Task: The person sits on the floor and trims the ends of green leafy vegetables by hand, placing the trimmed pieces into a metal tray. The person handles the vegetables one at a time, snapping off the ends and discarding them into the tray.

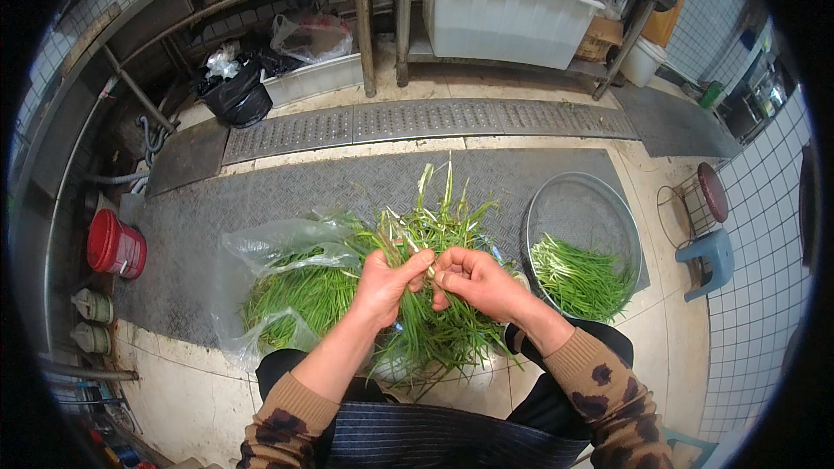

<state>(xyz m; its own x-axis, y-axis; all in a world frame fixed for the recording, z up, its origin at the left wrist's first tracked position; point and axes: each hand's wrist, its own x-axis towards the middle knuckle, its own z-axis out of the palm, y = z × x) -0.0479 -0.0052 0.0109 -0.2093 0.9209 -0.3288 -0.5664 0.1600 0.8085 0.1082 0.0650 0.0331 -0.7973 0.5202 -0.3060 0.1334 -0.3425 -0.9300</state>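
Note:
My left hand (pixel 384 283) grips a small bunch of garlic chives (pixel 397 238), with the pale stem ends pointing away from me. Beside it, my right hand (pixel 472 280) pinches a stem of the bunch between thumb and fingers. Under both hands lies a loose heap of chives (pixel 449 332), some blades yellowish. To the left, a clear plastic bag (pixel 280 241) lies open around more green chives (pixel 300 293). On the right, a round metal mesh sieve (pixel 573 205) holds a neat pile of chives (pixel 580 280), white ends toward the upper left.
A black rubber mat (pixel 195 228) covers the tiled floor, with a perforated drain cover (pixel 423 122) beyond. A red bucket (pixel 117 244) stands left; a blue plastic stool (pixel 707 260) stands right. Under the steel tables are a white tub (pixel 508 16) and a black rubbish bag (pixel 238 94).

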